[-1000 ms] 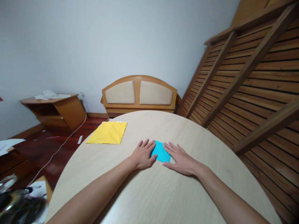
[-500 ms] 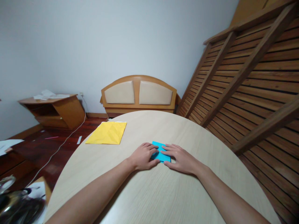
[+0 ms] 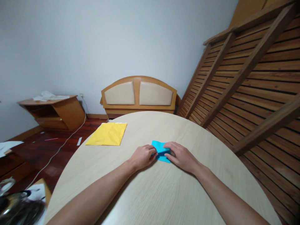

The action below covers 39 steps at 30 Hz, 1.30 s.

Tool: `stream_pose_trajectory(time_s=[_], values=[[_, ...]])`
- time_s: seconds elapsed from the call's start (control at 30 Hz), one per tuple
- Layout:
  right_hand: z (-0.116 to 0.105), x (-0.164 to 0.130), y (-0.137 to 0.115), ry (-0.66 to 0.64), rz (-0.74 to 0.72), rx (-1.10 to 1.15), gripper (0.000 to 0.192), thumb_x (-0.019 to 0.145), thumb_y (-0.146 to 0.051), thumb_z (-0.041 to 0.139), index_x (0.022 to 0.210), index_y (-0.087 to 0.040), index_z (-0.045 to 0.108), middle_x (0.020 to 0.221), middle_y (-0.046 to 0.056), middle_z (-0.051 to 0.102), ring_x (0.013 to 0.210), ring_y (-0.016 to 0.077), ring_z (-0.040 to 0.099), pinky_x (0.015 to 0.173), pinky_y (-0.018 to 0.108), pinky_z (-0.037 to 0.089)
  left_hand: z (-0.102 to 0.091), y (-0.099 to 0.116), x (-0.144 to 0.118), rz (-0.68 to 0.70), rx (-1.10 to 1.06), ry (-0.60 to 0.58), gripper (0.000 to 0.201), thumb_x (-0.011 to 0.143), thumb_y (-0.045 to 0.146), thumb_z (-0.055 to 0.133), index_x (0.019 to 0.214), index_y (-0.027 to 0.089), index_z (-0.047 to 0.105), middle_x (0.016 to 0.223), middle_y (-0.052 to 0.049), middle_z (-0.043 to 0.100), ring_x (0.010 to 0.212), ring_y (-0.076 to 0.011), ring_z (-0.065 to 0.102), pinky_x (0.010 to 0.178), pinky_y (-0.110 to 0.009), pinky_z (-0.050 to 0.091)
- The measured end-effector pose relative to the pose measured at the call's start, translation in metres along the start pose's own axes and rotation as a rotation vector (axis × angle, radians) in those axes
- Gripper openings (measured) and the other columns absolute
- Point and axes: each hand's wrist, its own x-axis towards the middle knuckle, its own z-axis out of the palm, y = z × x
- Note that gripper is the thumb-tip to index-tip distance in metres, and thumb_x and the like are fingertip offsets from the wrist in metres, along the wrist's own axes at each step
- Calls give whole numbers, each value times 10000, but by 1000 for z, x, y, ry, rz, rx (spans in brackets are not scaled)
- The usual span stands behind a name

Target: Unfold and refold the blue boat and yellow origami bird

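Note:
A small blue sheet of folded paper (image 3: pixel 161 146) lies on the round pale wooden table (image 3: pixel 154 193), between my two hands. One layer of it is lifted along the middle, with a dark shadow beneath. My left hand (image 3: pixel 144 156) is closed at the paper's left edge, thumb and fingers pinching it. From the right, my right hand (image 3: pixel 180 155) grips the raised layer, its fingers on top and its thumb below. The fingertips of both hands are partly hidden.
Yellow paper (image 3: pixel 107 134) rests at the table's far left, with a white edge behind it. Beyond the table stands a padded headboard (image 3: pixel 138 93). A slatted wooden frame (image 3: pixel 246 78) leans along the right. At left are a low cabinet (image 3: pixel 70 112) and a white cable (image 3: pixel 63 145).
The blue paper lay flat under both spread hands before. Now its middle layer is raised, and the fingers of both hands have closed in on its sides.

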Motion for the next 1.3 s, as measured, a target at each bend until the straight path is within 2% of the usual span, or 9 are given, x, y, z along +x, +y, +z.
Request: stream_pose_trajectory(time_s=[0.13, 0.23, 0.47, 0.63, 0.8, 0.87, 0.97, 1.1, 1.3], values=[[8, -5, 8, 73, 63, 1, 729, 883, -363, 640, 1491, -242, 257, 1480, 132, 419, 1388, 271, 392, 1146, 481, 355, 2, -2, 0, -167, -116, 106, 222, 963, 258, 446, 891, 182, 641, 881, -61, 675, 730, -159, 636, 703, -268, 507], [13, -8, 12, 53, 83, 14, 815, 881, -368, 632, 1525, -263, 145, 1525, 130, 332, 1438, 272, 309, 1180, 487, 313, 3, -4, 0, -294, -217, 216, 178, 941, 257, 465, 892, 180, 619, 843, -54, 674, 692, -156, 633, 673, -274, 505], [8, -6, 6, 13, 88, -5, 704, 896, -380, 616, 1497, -275, 266, 1557, 105, 290, 1465, 249, 237, 1196, 463, 281, 4, -10, 1, -488, -269, 338, 151, 929, 283, 487, 860, 192, 586, 829, -41, 683, 733, -178, 653, 675, -291, 492], [9, -6, 10, -115, 50, -7, 524, 947, -429, 545, 1437, -263, 458, 1511, 83, 439, 1447, 279, 291, 1182, 502, 282, 9, -20, 1, -681, -230, 388, 123, 902, 264, 494, 934, 186, 583, 953, -83, 686, 921, -246, 657, 804, -381, 512], [14, -7, 13, -190, 66, 2, 452, 982, -485, 466, 1348, -252, 592, 1432, 78, 550, 1367, 282, 430, 1154, 505, 322, 8, -24, 0, -576, -107, 570, 649, 863, 257, 547, 1446, 139, 287, 1499, -196, 377, 1413, -313, 346, 1132, -498, 351], [14, -6, 12, -194, 67, 13, 453, 975, -492, 474, 1333, -250, 608, 1409, 78, 573, 1342, 280, 459, 1144, 497, 335, 7, -20, -1, -393, -34, 527, 703, 883, 229, 518, 1505, 168, 197, 1605, -160, 202, 1496, -293, 162, 1194, -504, 248], [12, -6, 8, -186, 73, 23, 507, 932, -531, 531, 1346, -246, 598, 1409, 91, 568, 1326, 291, 473, 1133, 493, 343, 8, -12, -2, -164, -30, 252, 608, 909, 179, 463, 1493, 214, 295, 1596, -101, 287, 1493, -257, 201, 1200, -496, 237], [8, -7, 4, -204, 91, 27, 609, 872, -581, 594, 1383, -252, 561, 1433, 96, 540, 1337, 306, 456, 1136, 489, 336, 12, -5, -2, -189, -75, -21, 488, 958, 275, 440, 1438, 186, 433, 1502, -117, 458, 1423, -271, 371, 1183, -513, 269], [6, -6, 4, -185, 81, 33, 641, 852, -548, 628, 1407, -244, 527, 1464, 91, 512, 1352, 298, 443, 1139, 472, 340, 9, -8, -5, -160, -83, -94, 539, 932, 449, 514, 1410, 202, 497, 1533, -119, 411, 1438, -317, 336, 1158, -548, 285]])
